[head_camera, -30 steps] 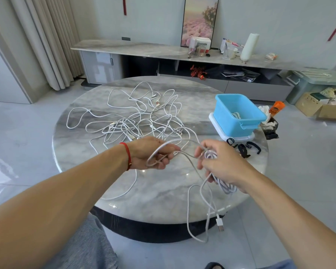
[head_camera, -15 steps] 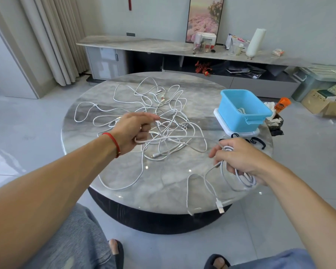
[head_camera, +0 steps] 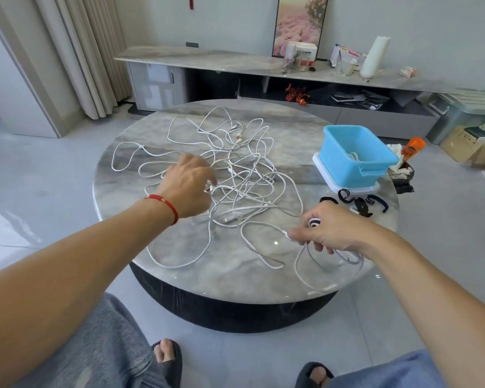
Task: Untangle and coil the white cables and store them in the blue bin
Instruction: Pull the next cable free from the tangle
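White cables (head_camera: 244,175): limp, light, snag-prone; I'd grip near a plug. Right hand (head_camera: 331,231) pinches coiled loops; left hand's (head_camera: 189,189) fingers' state I cannot tell.

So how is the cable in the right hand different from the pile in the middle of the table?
The cable in the right hand is gathered into loops that the fingers grip; the tangled pile is sprawled loose across the table. The held loops sit at the table's near edge, the pile toward the centre under the left hand. Both are thin white cable.

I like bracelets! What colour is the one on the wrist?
Red: the bracelet on the left wrist, seen in the head view.
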Demonstrator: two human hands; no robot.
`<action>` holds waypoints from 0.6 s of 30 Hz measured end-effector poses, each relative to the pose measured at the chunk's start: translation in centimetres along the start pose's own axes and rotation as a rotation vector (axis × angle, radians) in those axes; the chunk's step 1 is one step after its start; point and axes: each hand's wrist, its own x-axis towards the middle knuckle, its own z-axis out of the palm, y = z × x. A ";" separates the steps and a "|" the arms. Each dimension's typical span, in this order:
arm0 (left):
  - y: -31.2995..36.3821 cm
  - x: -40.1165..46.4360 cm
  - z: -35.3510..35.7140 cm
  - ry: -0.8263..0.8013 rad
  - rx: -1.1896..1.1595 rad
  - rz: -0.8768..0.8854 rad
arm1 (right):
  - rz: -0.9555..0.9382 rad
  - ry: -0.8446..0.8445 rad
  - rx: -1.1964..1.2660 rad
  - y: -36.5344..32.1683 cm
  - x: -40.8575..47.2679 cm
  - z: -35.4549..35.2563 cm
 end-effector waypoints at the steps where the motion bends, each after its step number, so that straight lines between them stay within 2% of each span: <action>1: 1.5 -0.1 -0.2 -0.007 -0.072 0.122 | 0.017 -0.005 -0.037 0.2 0.4 0.3; 4: 5.5 -0.1 1.5 -0.207 -0.171 0.312 | 0.031 -0.109 -0.155 0.7 1.4 1.6; 6: 7.1 0.0 3.8 -0.343 -0.174 0.371 | 0.031 -0.180 -0.242 1.0 1.9 2.5; 8: 7.9 0.3 6.2 -0.402 -0.109 0.361 | 0.047 -0.199 -0.294 1.3 2.3 2.9; 14: 9.4 1.4 8.6 -0.335 0.018 0.280 | 0.036 -0.326 -0.384 1.0 1.4 3.0; 18: 9.8 2.1 8.5 -0.165 -0.132 0.169 | 0.036 -0.363 -0.430 1.1 0.6 3.5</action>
